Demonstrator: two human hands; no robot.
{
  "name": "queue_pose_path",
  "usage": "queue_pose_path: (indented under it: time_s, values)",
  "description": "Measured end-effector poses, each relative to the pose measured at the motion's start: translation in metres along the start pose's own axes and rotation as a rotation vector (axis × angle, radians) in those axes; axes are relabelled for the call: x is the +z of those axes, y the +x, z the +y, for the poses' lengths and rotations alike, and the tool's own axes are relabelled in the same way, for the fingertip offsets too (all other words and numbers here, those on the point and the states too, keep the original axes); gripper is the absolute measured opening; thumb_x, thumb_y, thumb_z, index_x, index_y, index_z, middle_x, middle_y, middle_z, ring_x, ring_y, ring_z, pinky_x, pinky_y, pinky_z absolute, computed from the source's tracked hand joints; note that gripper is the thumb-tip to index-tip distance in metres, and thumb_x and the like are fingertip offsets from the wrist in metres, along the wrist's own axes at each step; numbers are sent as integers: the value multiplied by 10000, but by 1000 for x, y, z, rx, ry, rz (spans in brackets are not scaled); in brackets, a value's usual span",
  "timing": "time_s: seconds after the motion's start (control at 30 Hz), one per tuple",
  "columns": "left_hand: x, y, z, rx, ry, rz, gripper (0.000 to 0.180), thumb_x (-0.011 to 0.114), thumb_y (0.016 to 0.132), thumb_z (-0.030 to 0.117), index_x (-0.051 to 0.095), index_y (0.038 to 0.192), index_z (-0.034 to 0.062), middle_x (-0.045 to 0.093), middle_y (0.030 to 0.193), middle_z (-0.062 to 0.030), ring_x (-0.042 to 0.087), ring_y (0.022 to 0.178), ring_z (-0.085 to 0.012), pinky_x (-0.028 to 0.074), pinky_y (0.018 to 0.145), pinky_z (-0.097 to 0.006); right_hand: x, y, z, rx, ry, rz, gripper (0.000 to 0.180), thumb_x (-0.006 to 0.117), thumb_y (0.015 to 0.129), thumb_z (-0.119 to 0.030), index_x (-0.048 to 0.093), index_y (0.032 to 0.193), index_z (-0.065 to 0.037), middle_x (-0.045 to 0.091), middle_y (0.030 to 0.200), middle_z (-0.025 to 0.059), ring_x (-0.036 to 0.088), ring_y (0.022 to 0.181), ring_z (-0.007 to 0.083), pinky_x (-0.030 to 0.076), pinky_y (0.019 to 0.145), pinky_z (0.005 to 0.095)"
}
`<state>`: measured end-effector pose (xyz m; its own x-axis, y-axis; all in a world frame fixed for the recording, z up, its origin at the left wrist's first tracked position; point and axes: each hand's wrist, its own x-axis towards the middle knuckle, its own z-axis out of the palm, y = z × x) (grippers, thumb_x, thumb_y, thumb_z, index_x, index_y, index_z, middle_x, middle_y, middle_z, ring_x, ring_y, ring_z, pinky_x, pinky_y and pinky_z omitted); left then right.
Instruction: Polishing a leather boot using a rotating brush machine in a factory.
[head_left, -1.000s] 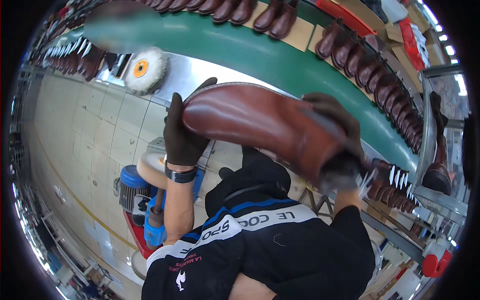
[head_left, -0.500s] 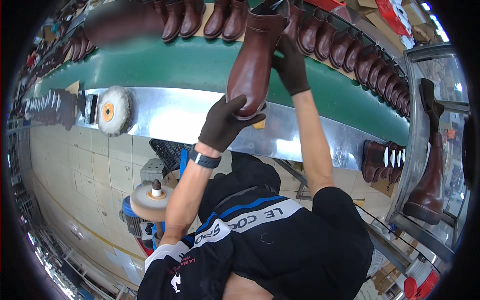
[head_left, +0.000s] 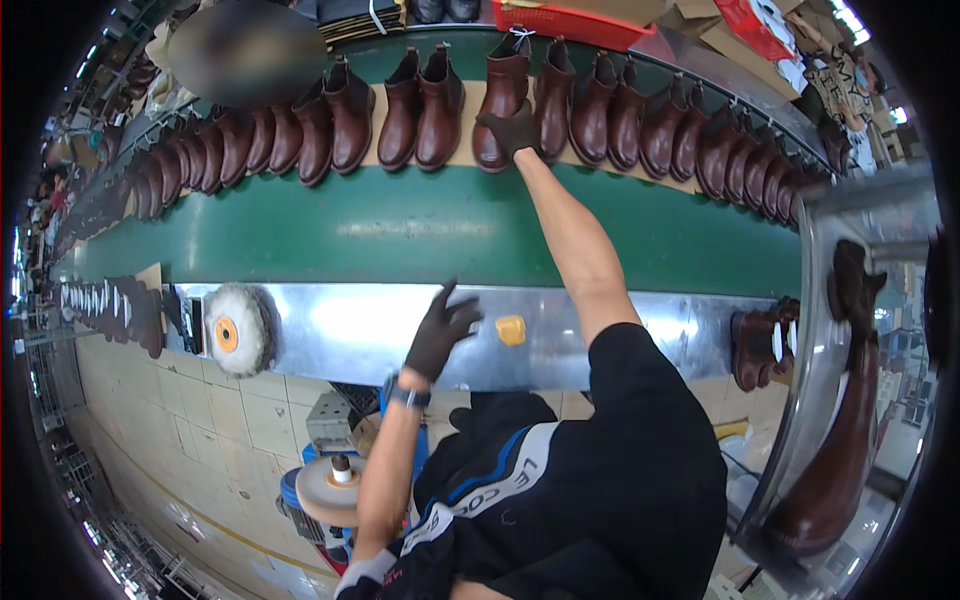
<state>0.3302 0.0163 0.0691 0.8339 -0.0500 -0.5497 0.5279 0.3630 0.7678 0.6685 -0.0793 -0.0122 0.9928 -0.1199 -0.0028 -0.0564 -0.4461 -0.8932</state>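
Observation:
My right hand (head_left: 512, 130) wears a dark glove and reaches far across the green belt. It is closed around the front of a brown leather ankle boot (head_left: 497, 92), which stands upright in a long row with a white tie at its top. Another brown boot (head_left: 553, 105) stands just to its right. My left hand (head_left: 440, 330), gloved and with a watch at the wrist, hovers over the metal ledge (head_left: 400, 350) with fingers spread and nothing in it. Right of it lies a small yellow block (head_left: 511, 330).
A white fluffy buffing wheel (head_left: 236, 330) stands at the ledge's left. Below it is a second, pale wheel (head_left: 334, 490) on a machine. More brown boots (head_left: 755, 348) sit at the ledge's right end, beside a metal-framed glass panel (head_left: 815, 260). A red crate (head_left: 570, 22) lies behind the row.
The boot held up in both hands now stands in the row beyond the belt, my right hand still on it. My left hand has let go and is over the ledge.

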Motion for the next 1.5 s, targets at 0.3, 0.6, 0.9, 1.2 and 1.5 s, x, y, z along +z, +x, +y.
queue_pose_path:
  time_s: [0.3, 0.6, 0.9, 1.2, 1.5]
  values:
    - [-54, -110, -69, -376, -39, 302, 400, 526, 858, 211, 469, 1211, 31, 576, 1114, -105, 583, 948, -190, 470, 772, -290, 36, -69, 35, -304, -211, 401, 554, 577, 705, -127, 394, 1196, 54, 439, 1174, 282, 442, 1061, 423, 370, 910, 442]
    - [-69, -79, -103, -25, 1220, 566, 629, 668, 731, 291, 409, 1257, 64, 467, 1178, -253, 458, 1086, -388, 404, 880, -436, -46, -275, 70, -366, -415, -317, 373, 584, 735, -175, 539, 1070, -19, 486, 1189, 184, 432, 1128, 335, 349, 946, 418]
    - [-92, -34, -64, -212, 1489, 529, 1102, 824, 497, 309, 181, 1370, 115, 109, 1319, -410, 195, 1215, -553, 300, 982, -510, -48, -276, 69, -367, -385, -401, 328, 616, 714, -212, 578, 988, -36, 491, 1199, 177, 436, 1129, 344, 351, 936, 428]
    - [-93, -14, -51, -338, 1480, 561, 1206, 851, 444, 362, 126, 1394, 198, 58, 1351, -377, 182, 1211, -567, 352, 944, -537, -45, -278, 68, -367, -416, -336, 283, 622, 711, -214, 585, 943, -55, 501, 1191, 165, 453, 1113, 336, 369, 913, 427]
    - [-92, -16, -46, -347, 1490, 555, 1188, 848, 443, 376, 155, 1389, 189, 63, 1352, -375, 182, 1208, -571, 351, 944, -539, 9, -206, 47, -400, -230, -212, 366, 621, 720, -251, 570, 987, -6, 533, 1042, 205, 525, 924, 359, 423, 808, 425]
